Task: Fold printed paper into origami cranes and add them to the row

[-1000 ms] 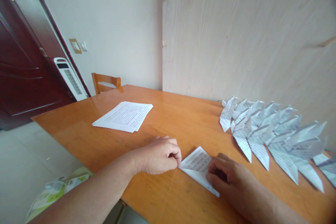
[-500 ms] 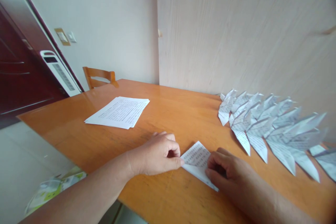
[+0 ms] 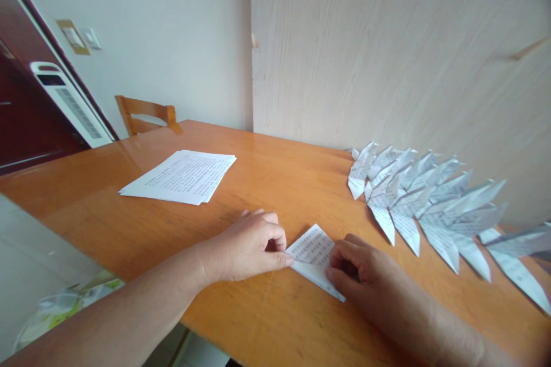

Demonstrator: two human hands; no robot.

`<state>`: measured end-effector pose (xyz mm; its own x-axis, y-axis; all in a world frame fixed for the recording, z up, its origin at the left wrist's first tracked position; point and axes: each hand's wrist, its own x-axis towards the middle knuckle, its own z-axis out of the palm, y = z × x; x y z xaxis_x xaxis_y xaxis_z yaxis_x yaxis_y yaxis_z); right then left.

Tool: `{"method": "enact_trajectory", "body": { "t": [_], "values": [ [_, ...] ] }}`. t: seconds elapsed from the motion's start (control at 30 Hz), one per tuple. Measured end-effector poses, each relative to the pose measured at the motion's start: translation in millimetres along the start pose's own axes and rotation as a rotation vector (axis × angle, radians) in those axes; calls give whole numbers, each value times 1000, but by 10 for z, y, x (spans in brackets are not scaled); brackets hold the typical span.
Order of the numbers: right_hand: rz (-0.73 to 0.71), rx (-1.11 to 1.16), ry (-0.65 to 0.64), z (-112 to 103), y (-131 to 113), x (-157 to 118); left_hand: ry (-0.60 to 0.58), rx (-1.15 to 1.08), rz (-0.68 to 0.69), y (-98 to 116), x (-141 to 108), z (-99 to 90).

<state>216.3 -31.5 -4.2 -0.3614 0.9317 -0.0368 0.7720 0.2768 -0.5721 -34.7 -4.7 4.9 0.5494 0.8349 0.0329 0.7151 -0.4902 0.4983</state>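
Observation:
A small folded sheet of printed paper (image 3: 310,253) lies on the wooden table between my hands, one blank white flap along its near side. My left hand (image 3: 253,246) pinches its left corner between thumb and curled fingers. At the paper's right side, my right hand (image 3: 359,269) is closed with thumb and forefinger on the edge, hiding that corner. To the right stand several folded paper pieces (image 3: 413,195) with pointed, wing-like ends, set close together in rows. A stack of printed sheets (image 3: 181,178) lies flat, farther off to the left.
The wooden table (image 3: 275,183) meets a pale wood-grain panel (image 3: 365,46) at its far side. A wooden chair (image 3: 144,114) stands behind the far left corner. Below the left edge is a bag-lined bin (image 3: 64,309). A white heater-like unit (image 3: 71,103) stands by the dark red door.
The whole view has shifted, so things sit a little farther left and higher. Both hands keep their hold on the folded paper, and its near flap looks slightly different in angle.

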Motion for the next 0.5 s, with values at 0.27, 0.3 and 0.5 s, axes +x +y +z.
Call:
{"method": "enact_trajectory", "body": {
  "t": [0.27,0.3,0.5],
  "values": [
    [-29,-37,20,35,14,-19,-23,-3,-34,23,2,-20],
    [-32,-44,14,43,18,-23,-25,-4,-38,25,1,-22],
    [-17,-69,-16,46,-6,-25,-27,-16,-52,26,-1,-21]
  ]
}}
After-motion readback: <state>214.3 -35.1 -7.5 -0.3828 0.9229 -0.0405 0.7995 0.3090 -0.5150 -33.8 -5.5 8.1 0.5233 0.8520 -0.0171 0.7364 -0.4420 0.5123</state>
